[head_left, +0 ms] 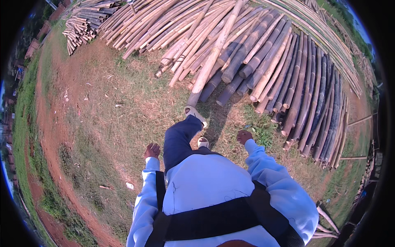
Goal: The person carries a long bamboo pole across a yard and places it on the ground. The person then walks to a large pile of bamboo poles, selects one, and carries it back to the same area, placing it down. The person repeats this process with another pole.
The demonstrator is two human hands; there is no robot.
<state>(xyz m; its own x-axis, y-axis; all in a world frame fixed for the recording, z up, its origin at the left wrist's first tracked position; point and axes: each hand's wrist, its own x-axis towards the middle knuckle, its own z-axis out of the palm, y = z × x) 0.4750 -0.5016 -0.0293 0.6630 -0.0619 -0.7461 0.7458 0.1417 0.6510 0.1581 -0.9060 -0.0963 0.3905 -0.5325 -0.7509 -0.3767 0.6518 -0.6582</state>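
Note:
My left hand (152, 150) hangs beside my left thigh over dry grass, its fingers loosely bent and slightly apart, nothing in it. On the other side, my right hand (244, 136) is curled closed, with nothing showing in it. Ahead lies a wide pile of bamboo poles (284, 70), some pale tan and some dark. One long pale pole (214, 53) lies across the top and reaches toward me. Its near end meets the front of my left sandal (196, 116) in the picture; whether they touch I cannot tell. Neither hand touches a pole.
Shorter dark poles (84, 24) are stacked at the far left. A reddish dirt track (53, 164) curves along the left, with green grass beyond. Pale branches (327, 222) lie at the lower right. A small white scrap (130, 186) rests on the ground at left.

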